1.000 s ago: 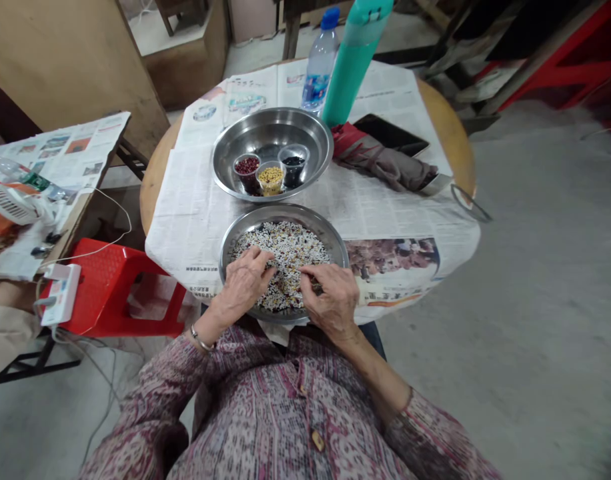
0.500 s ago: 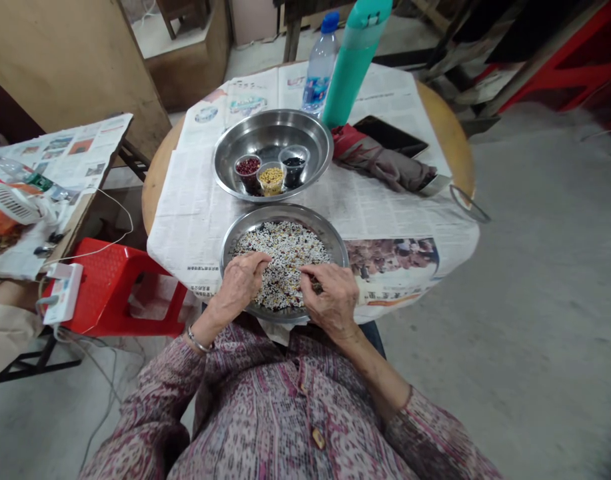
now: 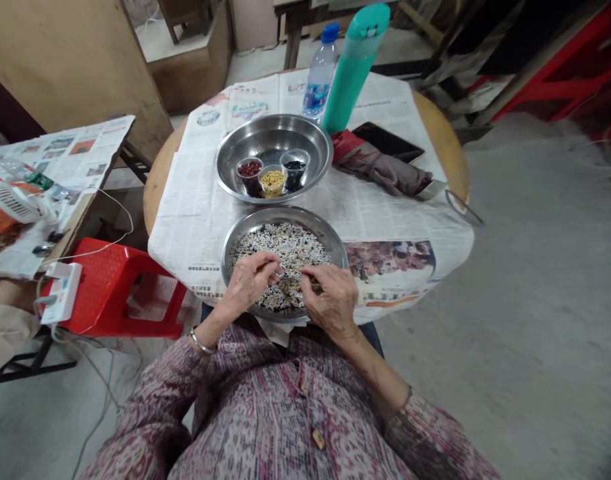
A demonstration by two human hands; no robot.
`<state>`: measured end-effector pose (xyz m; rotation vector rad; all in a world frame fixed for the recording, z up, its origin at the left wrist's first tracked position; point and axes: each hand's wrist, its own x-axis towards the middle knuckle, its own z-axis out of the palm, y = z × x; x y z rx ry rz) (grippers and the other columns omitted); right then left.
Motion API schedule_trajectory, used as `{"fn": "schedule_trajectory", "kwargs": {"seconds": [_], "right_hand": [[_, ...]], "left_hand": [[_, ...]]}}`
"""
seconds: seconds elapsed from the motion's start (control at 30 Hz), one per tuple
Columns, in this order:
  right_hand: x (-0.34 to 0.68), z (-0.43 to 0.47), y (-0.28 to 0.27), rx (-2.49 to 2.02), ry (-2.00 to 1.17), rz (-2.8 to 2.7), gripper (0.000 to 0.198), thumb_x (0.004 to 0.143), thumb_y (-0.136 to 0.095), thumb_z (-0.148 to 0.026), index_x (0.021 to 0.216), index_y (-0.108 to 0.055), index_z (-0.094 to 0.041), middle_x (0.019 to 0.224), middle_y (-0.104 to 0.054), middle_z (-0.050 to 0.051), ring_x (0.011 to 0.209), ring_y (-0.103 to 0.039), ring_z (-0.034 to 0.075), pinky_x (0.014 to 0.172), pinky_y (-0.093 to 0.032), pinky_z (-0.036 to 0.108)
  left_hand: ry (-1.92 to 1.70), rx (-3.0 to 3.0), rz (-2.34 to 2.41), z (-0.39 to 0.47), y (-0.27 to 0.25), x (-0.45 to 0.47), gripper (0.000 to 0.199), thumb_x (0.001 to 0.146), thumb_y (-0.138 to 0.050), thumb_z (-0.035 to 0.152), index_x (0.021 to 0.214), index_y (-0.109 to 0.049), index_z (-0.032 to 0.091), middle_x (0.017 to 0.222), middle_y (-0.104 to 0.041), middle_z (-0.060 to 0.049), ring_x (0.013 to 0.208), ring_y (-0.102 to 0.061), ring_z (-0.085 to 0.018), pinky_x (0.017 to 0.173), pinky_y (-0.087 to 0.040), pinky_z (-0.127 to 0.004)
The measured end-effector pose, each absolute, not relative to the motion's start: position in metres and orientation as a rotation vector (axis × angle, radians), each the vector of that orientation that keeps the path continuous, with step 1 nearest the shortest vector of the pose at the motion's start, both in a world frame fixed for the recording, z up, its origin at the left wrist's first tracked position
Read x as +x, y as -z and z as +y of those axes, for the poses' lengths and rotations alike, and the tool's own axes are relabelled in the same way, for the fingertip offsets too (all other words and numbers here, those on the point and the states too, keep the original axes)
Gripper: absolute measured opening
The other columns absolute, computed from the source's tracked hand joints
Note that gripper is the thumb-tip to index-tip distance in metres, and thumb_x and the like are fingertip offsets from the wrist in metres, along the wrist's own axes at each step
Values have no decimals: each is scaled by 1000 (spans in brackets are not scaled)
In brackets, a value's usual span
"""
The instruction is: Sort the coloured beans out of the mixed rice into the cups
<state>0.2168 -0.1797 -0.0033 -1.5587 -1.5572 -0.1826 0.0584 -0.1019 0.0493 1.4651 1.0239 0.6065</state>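
My left hand (image 3: 253, 279) is over the left part of a steel bowl (image 3: 228, 243), thumb and fingertips pinched together. In that bowl lies a mix of white grains and dark, red and yellow beans (image 3: 285, 247). My right hand (image 3: 330, 293) is at the bowl's right side, fingers curled and closed, thumb against forefinger. Whatever either pinch holds is too small to make out. Behind stands a larger steel basin (image 3: 265, 130) with three clear cups: red beans (image 3: 249, 169), yellow beans (image 3: 272, 180) and black beans (image 3: 294, 165).
A water bottle (image 3: 320, 73) and a green flask (image 3: 355, 70) stand behind the basin. To the right lie a folded umbrella (image 3: 380, 163) and a dark tablet (image 3: 390, 141). Newspaper (image 3: 185, 220) covers the round table. A red stool (image 3: 115, 287) carries a power strip (image 3: 65, 293).
My left hand has moved a little to the right over the grains, its fingers still pinched. The right hand stays nearly in place. The view has shifted slightly.
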Motion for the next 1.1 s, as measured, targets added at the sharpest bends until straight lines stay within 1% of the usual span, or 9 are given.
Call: {"fn": "schedule_trajectory", "kwargs": {"seconds": [0.13,0.23,0.47,0.73,0.8,0.9,0.97,1.03,1.1], "right_hand": [[217,-180,3,-1556,174,-1561,11,89,-59,-14,87,-69,-20,79,-75,2,76,-65,19,75,-41,33],[217,-180,2,-1554,175,-1562,12,89,-59,-13,87,-68,-20,79,-75,3,75,-64,19,74,-41,33],[216,-180,3,-1561,179,-1556,12,89,-59,-13,87,-68,-21,80,-75,2,75,-64,19,73,-41,33],[217,-180,3,-1551,191,-1569,11,89,-59,-14,87,-68,-20,80,-75,3,74,-65,19,72,-41,33],[217,-180,3,-1547,197,-1573,11,89,-59,-13,86,-68,-20,80,-75,3,74,-65,19,72,-41,33],[217,-179,3,-1543,204,-1573,12,89,-59,-13,86,-69,-19,79,-75,3,74,-66,19,73,-42,33],[217,-179,4,-1544,202,-1571,12,89,-59,-13,86,-69,-19,80,-75,3,74,-66,19,73,-42,33],[217,-179,4,-1548,198,-1567,12,89,-59,-13,86,-69,-20,80,-75,2,74,-66,19,73,-42,33],[217,-179,4,-1551,192,-1565,12,89,-59,-14,86,-69,-20,80,-75,2,75,-66,19,74,-42,34]], "left_hand": [[-594,1022,930,-102,-49,57,13,92,-58,20,98,-67,13,85,-73,-6,72,-68,-11,74,-57,-27],[-588,836,881,-102,-47,55,13,91,-63,20,100,-69,12,90,-74,-9,76,-70,-12,78,-57,-27],[-604,720,810,-104,-47,56,14,89,-70,21,100,-67,13,94,-75,-10,79,-73,-13,76,-57,-25],[-630,792,862,-109,-54,57,14,88,-71,24,91,-64,12,86,-74,-8,76,-70,-12,77,-56,-25],[-677,911,901,-110,-56,56,14,88,-69,25,91,-63,13,80,-72,-5,69,-67,-9,71,-54,-23],[-743,1113,975,-108,-57,55,10,90,-64,25,92,-63,15,68,-64,2,56,-56,-6,55,-43,-18],[-783,1224,1017,-106,-56,53,9,92,-59,24,92,-63,16,66,-61,3,54,-52,-7,52,-39,-18],[-824,1347,1056,-106,-55,52,9,93,-57,22,90,-64,18,74,-65,1,66,-59,-10,60,-45,-20],[-843,1477,1084,-107,-55,51,9,92,-58,21,88,-65,18,93,-72,-4,91,-65,-15,77,-50,-25]]}}
